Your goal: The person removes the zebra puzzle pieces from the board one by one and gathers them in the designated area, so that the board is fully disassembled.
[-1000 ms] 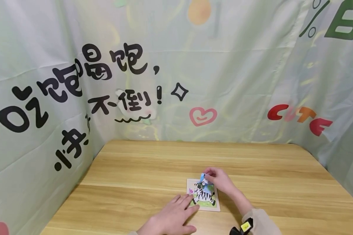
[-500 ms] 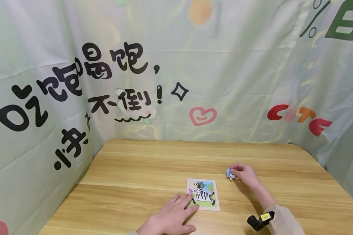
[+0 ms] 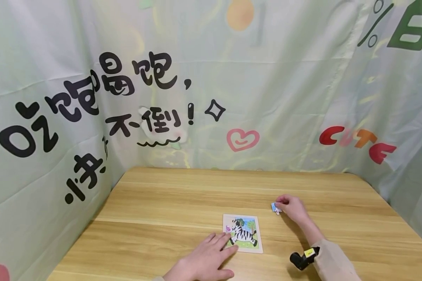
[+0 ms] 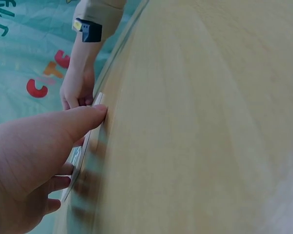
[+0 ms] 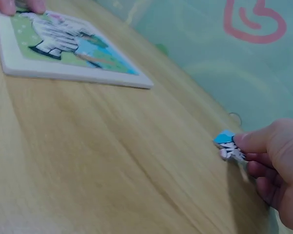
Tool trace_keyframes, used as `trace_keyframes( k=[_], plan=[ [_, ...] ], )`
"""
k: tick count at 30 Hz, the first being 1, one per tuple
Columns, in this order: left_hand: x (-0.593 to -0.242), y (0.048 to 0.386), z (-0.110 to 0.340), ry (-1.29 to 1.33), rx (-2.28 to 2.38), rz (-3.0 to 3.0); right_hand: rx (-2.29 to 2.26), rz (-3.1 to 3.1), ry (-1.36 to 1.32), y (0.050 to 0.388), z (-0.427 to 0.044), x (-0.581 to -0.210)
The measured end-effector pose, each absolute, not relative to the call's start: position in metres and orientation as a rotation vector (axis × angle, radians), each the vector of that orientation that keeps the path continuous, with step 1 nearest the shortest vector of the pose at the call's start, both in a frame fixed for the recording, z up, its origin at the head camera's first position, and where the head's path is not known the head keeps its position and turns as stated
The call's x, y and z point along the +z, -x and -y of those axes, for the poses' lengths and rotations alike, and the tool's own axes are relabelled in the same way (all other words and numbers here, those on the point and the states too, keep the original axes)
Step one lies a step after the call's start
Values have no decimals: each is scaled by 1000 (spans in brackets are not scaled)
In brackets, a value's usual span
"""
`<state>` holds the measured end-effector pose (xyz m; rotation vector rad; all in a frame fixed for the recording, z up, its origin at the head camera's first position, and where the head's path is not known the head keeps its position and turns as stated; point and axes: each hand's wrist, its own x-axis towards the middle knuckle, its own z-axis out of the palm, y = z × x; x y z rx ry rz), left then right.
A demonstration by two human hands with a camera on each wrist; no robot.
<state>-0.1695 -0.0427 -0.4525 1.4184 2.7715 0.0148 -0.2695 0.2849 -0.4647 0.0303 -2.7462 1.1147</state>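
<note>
A small zebra jigsaw puzzle in a pale frame point(image 3: 260, 242) lies flat on the table. My left hand point(image 3: 209, 253) rests its spread fingers on the lower left corner of the puzzle. In the left wrist view the thumb point(image 4: 90, 117) lies along the frame's edge. To the right of the puzzle and farther back, my right hand point(image 3: 294, 211) pinches a blue, white and black puzzle piece point(image 5: 228, 146) between thumb and fingers. The piece is at or close above the tabletop; which of the two I cannot tell. The fingers cover part of it.
The wooden table point(image 3: 154, 203) stretches out on every side of the puzzle. A printed fabric curtain point(image 3: 285, 97) hangs along the table's back and sides. On the right wrist is a black camera point(image 3: 304, 258) with a yellow label.
The right hand has lifted the piece off the puzzle's upper part and carried it right, lowering slightly in the last half second. The left hand has stayed put.
</note>
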Motion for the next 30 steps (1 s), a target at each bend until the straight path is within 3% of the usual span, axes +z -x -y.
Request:
trace_keyframes(
  k=[19, 30],
  plan=[
    [-455, 169, 42, -1426, -20, -2799, 1037, 2705, -14, 265, -276, -464],
    [-454, 168, 43, -1432, -14, -2787, 1188, 2661, -119, 250, -236, -454]
  ],
)
